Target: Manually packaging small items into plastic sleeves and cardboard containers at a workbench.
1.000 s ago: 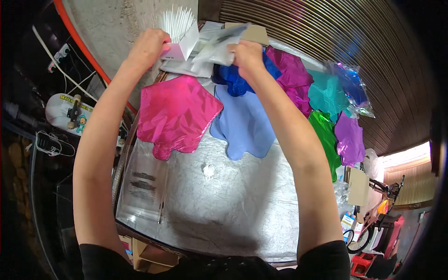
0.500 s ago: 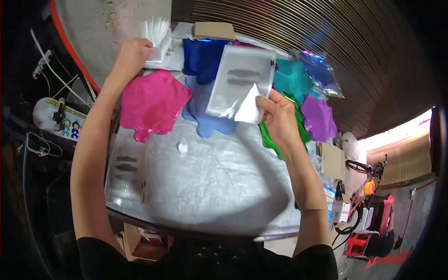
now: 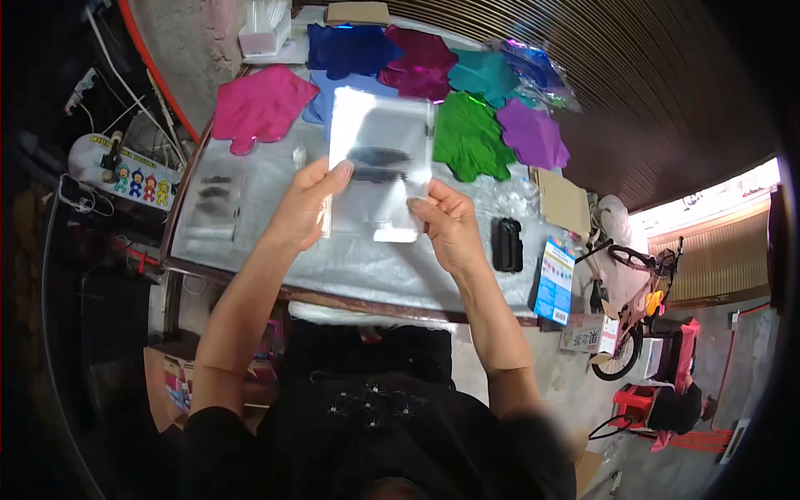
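Between my hands is a clear plastic bag [image 3: 379, 125], shiny, with dark print across its middle. My left hand [image 3: 307, 204] is closed on its left edge, thumb on top. On its lower right edge, my right hand [image 3: 450, 223] pinches it. Whether my left fingers also hold a thin clear piece, I cannot make out. Under and behind the bag lie flat foil balloons: light blue [image 3: 318, 108], pink [image 3: 262, 104], dark blue [image 3: 350, 52], magenta [image 3: 421, 62], green [image 3: 471, 137], teal [image 3: 483, 77] and purple [image 3: 533, 133]. The bag partly hides the light blue one.
At the far left stands a white box [image 3: 265, 42] of thin clear strips, near a cardboard piece [image 3: 357, 13]. Another printed clear bag [image 3: 215, 204] lies left. A black case [image 3: 507, 244], a blue package [image 3: 554, 279] and cardboard [image 3: 562, 202] sit right. The table's front edge [image 3: 375, 308] runs before me.
My left hand has left the white box and come to the bag's left edge. The right hand has brought the bag nearer to me. The view has shifted, showing more floor.
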`<state>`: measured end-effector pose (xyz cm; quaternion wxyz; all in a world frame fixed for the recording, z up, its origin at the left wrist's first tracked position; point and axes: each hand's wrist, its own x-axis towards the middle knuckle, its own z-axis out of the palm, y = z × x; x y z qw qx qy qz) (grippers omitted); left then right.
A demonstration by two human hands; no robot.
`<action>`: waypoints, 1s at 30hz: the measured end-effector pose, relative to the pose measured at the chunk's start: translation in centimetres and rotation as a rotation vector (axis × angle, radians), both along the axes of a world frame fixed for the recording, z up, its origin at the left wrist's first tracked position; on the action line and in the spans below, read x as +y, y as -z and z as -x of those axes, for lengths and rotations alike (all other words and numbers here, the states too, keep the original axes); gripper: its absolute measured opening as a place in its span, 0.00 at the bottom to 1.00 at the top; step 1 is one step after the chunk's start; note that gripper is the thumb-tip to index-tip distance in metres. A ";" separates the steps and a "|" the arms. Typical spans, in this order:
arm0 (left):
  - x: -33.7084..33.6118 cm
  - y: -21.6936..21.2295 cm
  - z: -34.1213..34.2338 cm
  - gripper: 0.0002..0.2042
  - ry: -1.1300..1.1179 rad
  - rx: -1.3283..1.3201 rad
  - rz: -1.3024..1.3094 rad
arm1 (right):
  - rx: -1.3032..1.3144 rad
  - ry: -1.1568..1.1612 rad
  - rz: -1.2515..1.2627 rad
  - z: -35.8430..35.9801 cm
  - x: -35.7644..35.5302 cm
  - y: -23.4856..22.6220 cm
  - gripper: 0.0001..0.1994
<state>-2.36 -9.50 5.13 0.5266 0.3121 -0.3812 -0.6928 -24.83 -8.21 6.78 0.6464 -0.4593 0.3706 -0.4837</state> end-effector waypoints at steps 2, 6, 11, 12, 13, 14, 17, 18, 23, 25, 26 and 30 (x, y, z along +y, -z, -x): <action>2.2 -0.1 1.4 0.16 -0.040 -0.049 0.012 | 0.015 0.022 -0.008 0.5 1.5 0.9 0.13; 4.9 1.6 3.9 0.16 -0.059 -0.019 0.086 | 0.069 0.270 -0.102 1.8 2.9 3.9 0.12; 6.7 2.0 5.6 0.17 -0.067 -0.070 0.045 | -0.115 0.316 -0.082 3.3 4.5 5.0 0.11; 6.8 1.8 5.8 0.17 -0.066 -0.087 0.044 | -0.142 0.324 -0.045 3.6 4.6 5.4 0.11; 7.0 1.7 6.0 0.17 -0.066 -0.104 0.040 | -0.169 0.332 -0.010 3.8 4.8 5.8 0.11; 7.1 1.6 6.1 0.17 -0.065 -0.120 0.036 | -0.169 0.331 -0.014 4.2 5.0 6.1 0.11; 6.9 2.2 6.5 0.17 -0.021 -0.145 0.022 | -0.191 0.327 -0.067 5.2 5.3 6.9 0.10; 6.9 2.4 6.6 0.17 0.003 -0.157 0.015 | -0.191 0.329 -0.071 5.1 5.5 6.6 0.10; 7.2 2.4 6.7 0.17 0.023 -0.158 0.042 | -0.226 0.247 -0.030 4.5 5.4 4.5 0.10; 6.8 2.2 6.5 0.16 0.018 -0.246 0.112 | -0.131 0.270 0.026 4.4 4.9 3.8 0.10; 6.5 2.2 6.3 0.16 0.015 -0.290 0.147 | -0.132 0.274 0.028 4.3 4.7 3.4 0.10; 5.6 2.9 5.8 0.15 -0.162 -0.521 0.406 | 0.037 0.313 0.302 3.1 4.5 2.3 0.09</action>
